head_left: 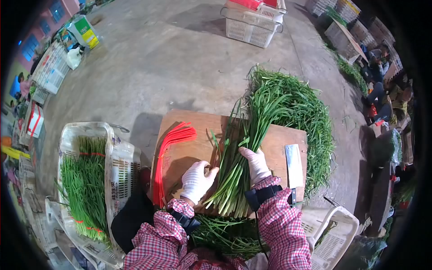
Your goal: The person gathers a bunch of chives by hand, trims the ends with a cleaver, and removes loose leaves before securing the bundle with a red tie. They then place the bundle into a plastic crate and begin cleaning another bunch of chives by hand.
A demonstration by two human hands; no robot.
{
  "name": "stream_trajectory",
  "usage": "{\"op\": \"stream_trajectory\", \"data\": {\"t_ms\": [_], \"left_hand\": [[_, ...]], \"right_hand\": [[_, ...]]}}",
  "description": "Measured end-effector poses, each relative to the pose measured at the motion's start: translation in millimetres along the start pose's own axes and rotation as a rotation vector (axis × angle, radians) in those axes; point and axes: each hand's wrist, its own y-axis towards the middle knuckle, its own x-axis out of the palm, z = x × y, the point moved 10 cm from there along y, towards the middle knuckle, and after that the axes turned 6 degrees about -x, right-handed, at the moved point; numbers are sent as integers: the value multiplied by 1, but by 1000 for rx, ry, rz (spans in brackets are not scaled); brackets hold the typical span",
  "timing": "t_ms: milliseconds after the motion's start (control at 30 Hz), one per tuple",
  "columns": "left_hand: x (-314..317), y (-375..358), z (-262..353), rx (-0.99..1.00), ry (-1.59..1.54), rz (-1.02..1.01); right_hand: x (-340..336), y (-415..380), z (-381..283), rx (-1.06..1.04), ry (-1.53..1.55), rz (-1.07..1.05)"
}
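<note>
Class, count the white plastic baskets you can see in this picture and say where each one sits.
4: chive-filled basket at left, empty basket lower right, two stacked baskets at top. Farther crates at the edges may be hidden.

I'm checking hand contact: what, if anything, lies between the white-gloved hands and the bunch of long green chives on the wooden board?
Nothing visible. The left hand and right hand both rest directly on the bunch of green chives; the cleaver lies off to the right.
</note>
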Motion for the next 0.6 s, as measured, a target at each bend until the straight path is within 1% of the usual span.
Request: {"op": "stream_trajectory", "data": {"t_ms": [67,100,167,200,233,300,333,367,433,467,500,567,600], "left_hand": [[-12,-11,13,82,78,80],[-4,13,8,84,142,92],[8,9,11,106,242,55],[15,9,16,105,275,32],[16,8,12,100,299,13],[18,7,12,110,250,24],[12,4,11,80,120,72],[12,3,1,-6,-45,51],[19,1,-20,-69,-521,-8],[28,-8,-44,-297,-668,-51],[34,-19,-53,-435,-793,-117],[30,-33,-50,-467,-864,-130],[31,-37,-56,-481,-933,-94]], "right_hand": [[6,-18,-12,-67,-9,11],[8,8,3,-53,53,-5],[2,4,5,-27,146,-39],[-3,4,-1,-51,95,-60],[-1,2,2,-46,120,-43],[-7,4,1,-65,61,-36],[-9,6,5,-69,91,-29],[-10,8,6,-81,118,-24],[-8,10,5,-72,103,-50],[-6,7,3,-50,149,-31],[-5,7,-2,-91,90,-52],[-1,6,2,-8,64,-15],[3,9,1,-24,30,-45]]}}
